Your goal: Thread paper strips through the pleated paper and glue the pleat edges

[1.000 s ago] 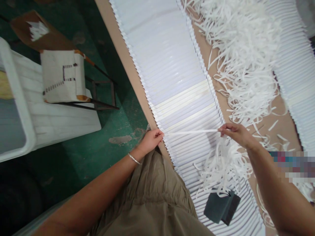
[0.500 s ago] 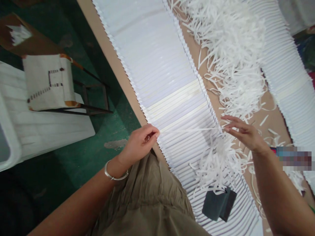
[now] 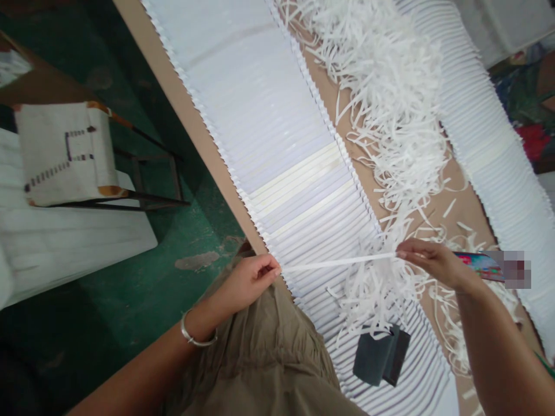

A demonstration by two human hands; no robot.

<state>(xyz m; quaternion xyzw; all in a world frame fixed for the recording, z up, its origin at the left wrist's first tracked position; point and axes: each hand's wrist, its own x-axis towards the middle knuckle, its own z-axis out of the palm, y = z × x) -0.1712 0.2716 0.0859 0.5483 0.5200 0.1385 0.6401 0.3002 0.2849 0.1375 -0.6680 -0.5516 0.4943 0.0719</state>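
Observation:
A narrow white paper strip [image 3: 340, 262] is stretched across a long row of overlapping white paper stacks [image 3: 260, 86]. My left hand [image 3: 255, 280] pinches one end of it at the row's near left edge. At the other end, my right hand [image 3: 427, 260] is closed with thumb and fingers on the strip, by the row's right edge. Beneath and beside the right hand lies a loose tangle of white strips [image 3: 377, 289]. Two dark flat blocks [image 3: 375, 358] rest on the papers below that tangle.
A large heap of white strips [image 3: 381, 75] lies on the brown tabletop [image 3: 459, 179]. Beyond it runs a second row of papers [image 3: 481, 127]. A colourful flat object [image 3: 481, 266] is partly behind my right wrist. At left stands a cloth-covered stool [image 3: 65, 150] on the green floor.
Both hands have moved down along the paper row, toward me. The strip between them now shows wider and flatter, and the right hand's spread fingers have closed. The whole view has shifted slightly.

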